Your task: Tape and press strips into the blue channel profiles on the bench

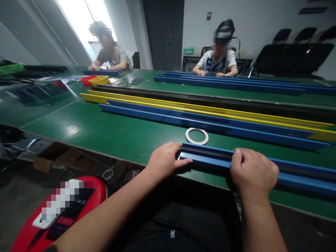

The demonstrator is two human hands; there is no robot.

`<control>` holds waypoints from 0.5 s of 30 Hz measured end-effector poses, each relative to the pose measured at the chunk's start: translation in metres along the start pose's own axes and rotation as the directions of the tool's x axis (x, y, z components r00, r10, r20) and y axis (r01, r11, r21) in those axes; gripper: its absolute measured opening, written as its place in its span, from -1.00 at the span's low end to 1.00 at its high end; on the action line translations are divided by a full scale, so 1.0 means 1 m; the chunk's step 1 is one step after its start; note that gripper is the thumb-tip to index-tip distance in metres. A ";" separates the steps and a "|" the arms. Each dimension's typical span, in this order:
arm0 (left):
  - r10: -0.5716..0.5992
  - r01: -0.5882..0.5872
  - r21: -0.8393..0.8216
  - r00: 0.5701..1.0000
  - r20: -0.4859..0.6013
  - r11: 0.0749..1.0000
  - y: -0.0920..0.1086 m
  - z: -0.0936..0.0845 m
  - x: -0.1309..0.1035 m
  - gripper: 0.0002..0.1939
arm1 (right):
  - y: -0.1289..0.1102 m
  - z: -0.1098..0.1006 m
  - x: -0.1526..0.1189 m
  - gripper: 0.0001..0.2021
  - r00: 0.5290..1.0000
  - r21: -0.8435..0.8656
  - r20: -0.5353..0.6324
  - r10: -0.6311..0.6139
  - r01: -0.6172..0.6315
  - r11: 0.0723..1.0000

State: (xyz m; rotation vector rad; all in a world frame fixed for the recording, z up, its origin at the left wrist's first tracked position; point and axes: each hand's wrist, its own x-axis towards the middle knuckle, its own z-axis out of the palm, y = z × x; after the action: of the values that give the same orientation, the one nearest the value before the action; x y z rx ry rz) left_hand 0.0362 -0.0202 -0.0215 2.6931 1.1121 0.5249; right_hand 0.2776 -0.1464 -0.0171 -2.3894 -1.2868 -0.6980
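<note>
Blue channel strip [207, 160] at near edge of table [118, 140], pinched at end by part-curled L hand [164, 159], gripped further along by closed R hand [254, 171]. Could bump tape roll [197, 143] if shoved fwd.

Red seat [99, 196] at lower left — cardboard box [42, 163] beyond it — black chairs [294, 57] by the wall [249, 21].

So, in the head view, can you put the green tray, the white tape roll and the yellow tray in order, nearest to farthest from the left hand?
From the left hand:
1. White tape roll: just beyond it, slightly right.
2. Yellow tray: farther ahead, to the left.
3. Green tray: way off at the far left.
</note>
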 end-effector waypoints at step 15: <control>-0.031 0.032 -0.006 0.998 0.060 0.999 0.002 0.000 0.000 -0.38 | 0.001 0.003 0.000 -0.69 1.000 -0.005 -0.014 0.001 -0.001 1.000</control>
State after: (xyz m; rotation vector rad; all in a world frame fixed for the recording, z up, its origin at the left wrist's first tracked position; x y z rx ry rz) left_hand 0.0377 -0.0216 -0.0204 2.6621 1.1322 0.4390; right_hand 0.2796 -0.1455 -0.0197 -2.3844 -1.2799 -0.7173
